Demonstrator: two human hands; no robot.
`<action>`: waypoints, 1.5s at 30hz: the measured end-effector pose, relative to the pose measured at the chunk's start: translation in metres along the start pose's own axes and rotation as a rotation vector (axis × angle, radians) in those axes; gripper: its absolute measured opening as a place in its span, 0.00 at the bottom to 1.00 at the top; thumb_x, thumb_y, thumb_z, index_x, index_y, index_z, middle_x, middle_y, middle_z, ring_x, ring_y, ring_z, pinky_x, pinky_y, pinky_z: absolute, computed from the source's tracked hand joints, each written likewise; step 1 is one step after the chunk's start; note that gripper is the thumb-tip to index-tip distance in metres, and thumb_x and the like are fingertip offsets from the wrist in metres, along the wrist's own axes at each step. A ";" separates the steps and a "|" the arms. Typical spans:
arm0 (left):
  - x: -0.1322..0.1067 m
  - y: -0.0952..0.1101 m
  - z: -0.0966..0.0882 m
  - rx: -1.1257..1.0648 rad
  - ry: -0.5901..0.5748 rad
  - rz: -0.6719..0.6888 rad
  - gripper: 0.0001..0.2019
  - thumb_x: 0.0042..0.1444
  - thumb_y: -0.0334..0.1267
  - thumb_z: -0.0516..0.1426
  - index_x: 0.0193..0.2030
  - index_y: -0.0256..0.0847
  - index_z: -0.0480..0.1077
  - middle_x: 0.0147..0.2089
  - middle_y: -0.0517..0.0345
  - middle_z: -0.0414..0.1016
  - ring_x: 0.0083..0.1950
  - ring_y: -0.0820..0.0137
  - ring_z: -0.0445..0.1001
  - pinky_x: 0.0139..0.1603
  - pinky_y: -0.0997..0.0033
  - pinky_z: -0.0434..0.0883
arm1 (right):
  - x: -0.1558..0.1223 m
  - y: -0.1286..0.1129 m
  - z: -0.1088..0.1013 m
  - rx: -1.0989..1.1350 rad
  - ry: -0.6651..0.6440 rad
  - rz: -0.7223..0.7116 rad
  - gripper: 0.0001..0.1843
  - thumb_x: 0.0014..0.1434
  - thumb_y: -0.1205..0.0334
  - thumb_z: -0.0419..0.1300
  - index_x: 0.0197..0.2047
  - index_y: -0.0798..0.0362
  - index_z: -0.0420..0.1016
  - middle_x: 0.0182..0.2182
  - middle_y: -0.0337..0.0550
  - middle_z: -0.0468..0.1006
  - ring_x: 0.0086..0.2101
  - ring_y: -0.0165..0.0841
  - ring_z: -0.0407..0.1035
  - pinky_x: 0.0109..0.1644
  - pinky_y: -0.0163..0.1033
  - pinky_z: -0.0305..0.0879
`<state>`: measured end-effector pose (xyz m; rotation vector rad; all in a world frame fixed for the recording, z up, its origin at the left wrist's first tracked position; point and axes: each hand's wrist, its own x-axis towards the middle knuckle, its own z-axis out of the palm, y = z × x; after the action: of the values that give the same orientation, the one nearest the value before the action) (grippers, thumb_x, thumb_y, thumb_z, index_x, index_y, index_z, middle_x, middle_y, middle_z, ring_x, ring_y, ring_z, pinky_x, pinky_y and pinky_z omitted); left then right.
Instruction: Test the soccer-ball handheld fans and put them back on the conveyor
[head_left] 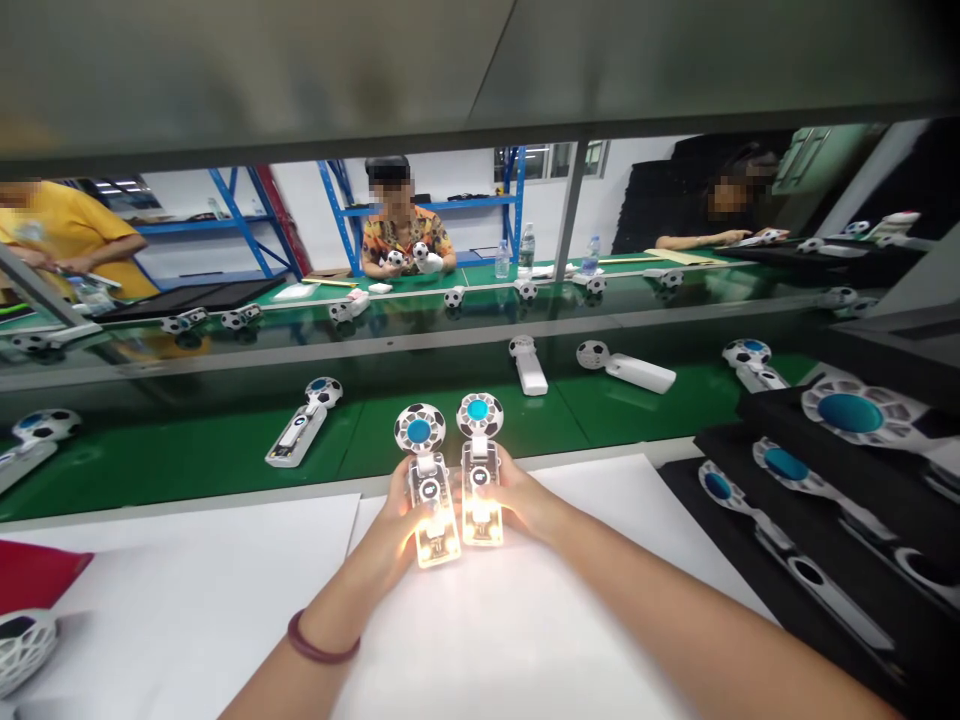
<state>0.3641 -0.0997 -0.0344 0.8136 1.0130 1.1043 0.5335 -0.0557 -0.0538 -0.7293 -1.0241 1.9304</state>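
My left hand (396, 505) is wrapped round the handle of a small football-patterned hand fan (426, 480) with a blue hub. My right hand (517, 495) grips a second fan of the same kind (480, 470). Both fans stand upright side by side over the white table sheet (525, 620), and the lower ends of their clear handles glow bright yellow-white. A dark red band sits on my left wrist.
A green conveyor belt (187, 450) runs behind the sheet and carries several more fans (304, 420). Black foam trays (840, 480) with fan parts stand at the right. A red item (34, 570) and a white fan grille (22, 645) lie at the left. Other people sit at the far bench.
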 end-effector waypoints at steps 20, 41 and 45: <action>0.006 -0.008 -0.007 -0.055 -0.038 0.009 0.39 0.43 0.37 0.65 0.58 0.50 0.49 0.48 0.53 0.71 0.46 0.58 0.72 0.44 0.61 0.70 | 0.001 0.002 -0.002 0.026 -0.040 0.017 0.41 0.38 0.63 0.70 0.51 0.49 0.51 0.39 0.43 0.72 0.38 0.39 0.72 0.47 0.50 0.65; 0.003 -0.005 -0.008 -0.070 -0.140 0.007 0.40 0.43 0.34 0.65 0.58 0.49 0.46 0.47 0.52 0.71 0.45 0.58 0.73 0.45 0.60 0.70 | 0.002 0.009 -0.014 -0.146 -0.098 0.034 0.44 0.43 0.64 0.67 0.58 0.47 0.47 0.50 0.47 0.67 0.50 0.43 0.64 0.55 0.53 0.59; 0.003 -0.005 -0.009 -0.069 -0.118 0.014 0.39 0.42 0.34 0.65 0.58 0.49 0.47 0.46 0.53 0.71 0.45 0.58 0.73 0.41 0.63 0.70 | 0.000 0.005 -0.013 -0.234 -0.109 0.029 0.44 0.44 0.64 0.66 0.59 0.49 0.45 0.51 0.48 0.65 0.51 0.44 0.63 0.55 0.52 0.58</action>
<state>0.3581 -0.0979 -0.0430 0.8218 0.8676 1.0847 0.5418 -0.0526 -0.0652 -0.7784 -1.3298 1.9119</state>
